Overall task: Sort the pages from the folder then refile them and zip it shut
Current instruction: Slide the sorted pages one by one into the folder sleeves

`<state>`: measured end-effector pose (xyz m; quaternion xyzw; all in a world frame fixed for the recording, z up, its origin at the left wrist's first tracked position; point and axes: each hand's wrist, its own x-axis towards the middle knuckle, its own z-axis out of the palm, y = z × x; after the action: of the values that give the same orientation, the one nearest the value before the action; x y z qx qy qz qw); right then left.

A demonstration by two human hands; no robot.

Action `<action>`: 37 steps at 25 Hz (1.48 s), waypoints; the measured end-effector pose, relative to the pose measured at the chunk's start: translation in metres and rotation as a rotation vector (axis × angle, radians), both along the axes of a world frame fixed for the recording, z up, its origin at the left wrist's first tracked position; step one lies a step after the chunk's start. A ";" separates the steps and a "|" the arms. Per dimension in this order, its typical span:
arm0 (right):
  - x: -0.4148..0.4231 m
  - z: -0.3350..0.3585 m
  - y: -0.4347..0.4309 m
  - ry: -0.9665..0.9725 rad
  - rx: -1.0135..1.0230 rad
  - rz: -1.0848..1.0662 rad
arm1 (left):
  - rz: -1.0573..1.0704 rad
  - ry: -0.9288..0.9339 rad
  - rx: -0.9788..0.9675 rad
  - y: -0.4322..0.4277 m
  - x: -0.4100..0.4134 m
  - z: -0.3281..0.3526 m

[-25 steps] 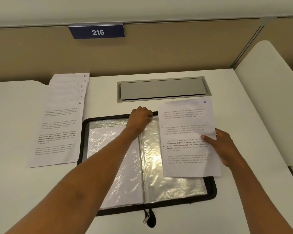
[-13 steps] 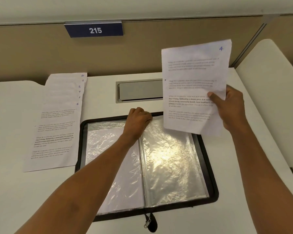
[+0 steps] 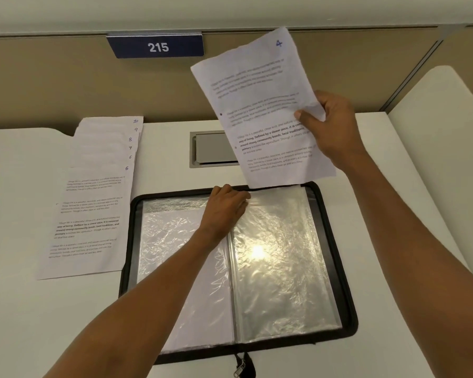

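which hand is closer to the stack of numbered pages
Left. The left hand grips the folder's top edge, just right of the stack; the right hand is farther right, holding page 4 above the desk.

White desk [image 3: 25, 309]. Open black zip folder [image 3: 347, 309] flat at centre, clear sleeves up. Fanned page stack [image 3: 93, 208] just beside, left. Grey hatch [image 3: 213, 151] sunk behind.

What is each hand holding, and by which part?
Right hand pinches page 4 by its right edge. Left hand sits at the folder top edge; grip unclear.
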<state>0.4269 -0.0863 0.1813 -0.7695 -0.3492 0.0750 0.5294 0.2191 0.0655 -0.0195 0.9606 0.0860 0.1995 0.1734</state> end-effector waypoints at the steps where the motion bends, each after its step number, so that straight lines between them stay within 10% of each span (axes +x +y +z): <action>1: 0.000 -0.001 0.006 -0.006 -0.020 0.016 | 0.004 -0.013 -0.009 -0.001 0.000 0.000; 23: -0.010 -0.076 0.051 0.206 -0.440 0.114 | 0.100 0.096 -0.178 -0.009 0.017 0.016; 37: -0.009 -0.095 0.041 0.369 -0.325 -0.087 | -0.017 0.097 -0.537 -0.086 0.058 0.045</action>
<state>0.4183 -0.0458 0.0863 -0.8320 -0.1967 0.2465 0.4563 0.2767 -0.0201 0.0251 0.8893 0.1358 0.1217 0.4193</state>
